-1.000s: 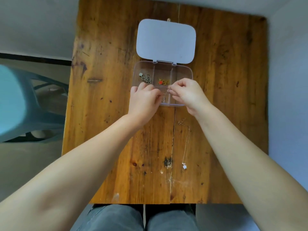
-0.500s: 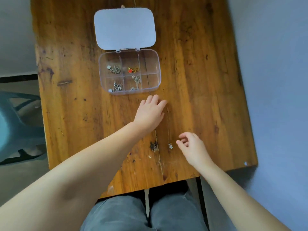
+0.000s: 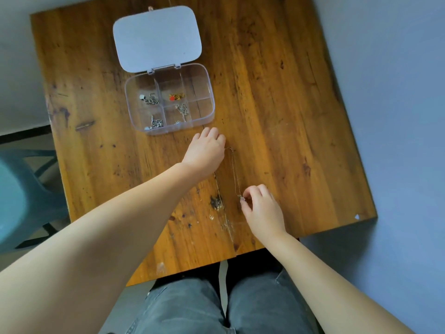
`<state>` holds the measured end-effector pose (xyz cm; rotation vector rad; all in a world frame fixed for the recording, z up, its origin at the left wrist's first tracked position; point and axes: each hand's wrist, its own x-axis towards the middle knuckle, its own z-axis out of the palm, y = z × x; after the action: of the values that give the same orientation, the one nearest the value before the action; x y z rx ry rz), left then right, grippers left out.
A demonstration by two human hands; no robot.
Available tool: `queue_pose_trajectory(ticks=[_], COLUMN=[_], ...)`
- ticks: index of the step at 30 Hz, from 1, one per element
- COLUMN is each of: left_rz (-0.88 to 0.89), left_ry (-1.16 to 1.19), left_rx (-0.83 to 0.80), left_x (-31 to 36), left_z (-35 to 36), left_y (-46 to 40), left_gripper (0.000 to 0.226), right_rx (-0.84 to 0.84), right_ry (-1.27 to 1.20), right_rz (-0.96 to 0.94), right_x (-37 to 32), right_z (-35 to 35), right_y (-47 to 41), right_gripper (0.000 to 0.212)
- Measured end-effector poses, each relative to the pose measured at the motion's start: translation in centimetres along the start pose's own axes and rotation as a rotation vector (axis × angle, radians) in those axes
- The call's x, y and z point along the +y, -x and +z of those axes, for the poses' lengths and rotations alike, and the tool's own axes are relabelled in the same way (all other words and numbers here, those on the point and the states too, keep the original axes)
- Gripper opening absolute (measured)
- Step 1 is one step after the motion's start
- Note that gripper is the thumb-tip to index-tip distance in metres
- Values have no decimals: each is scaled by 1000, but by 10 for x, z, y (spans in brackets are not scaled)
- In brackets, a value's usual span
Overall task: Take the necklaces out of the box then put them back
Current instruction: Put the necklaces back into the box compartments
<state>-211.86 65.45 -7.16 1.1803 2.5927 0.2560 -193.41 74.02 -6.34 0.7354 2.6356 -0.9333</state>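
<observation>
A clear plastic box (image 3: 209, 92) with divided compartments lies open on the wooden table (image 3: 289, 104), its white lid (image 3: 157, 37) folded back. Several necklaces are coiled in its compartments; one has a red and gold pendant (image 3: 175, 97). A thin chain necklace (image 3: 234, 171) lies stretched along the table below the box. My left hand (image 3: 206, 151) rests at the chain's far end, fingers curled over it. My right hand (image 3: 261, 208) pinches the small pendant at the near end.
A teal plastic chair (image 3: 21, 189) stands left of the table. The table's near edge runs diagonally above my knees. A dark knot and scuff marks sit left of the chain.
Both hands left the box and came down to the chain on the table. The left now covers its far end; the right closed on the pendant.
</observation>
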Motion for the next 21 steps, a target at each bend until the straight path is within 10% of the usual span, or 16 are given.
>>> queue_pose_trajectory(ticks=[8,21], left_rz=[-379,-305], left_ry=[734,785], left_rx=[160,99], left_x=[27,119], left_z=[-39,-30], left_y=[-32,-133], left_gripper=[6,10], right_rx=[63,433], right_ry=[-807,-507], right_rz=[273,417], right_x=[19,87], right_z=[-48,-75], right_y=[-8,-23], right_gripper=[10,7])
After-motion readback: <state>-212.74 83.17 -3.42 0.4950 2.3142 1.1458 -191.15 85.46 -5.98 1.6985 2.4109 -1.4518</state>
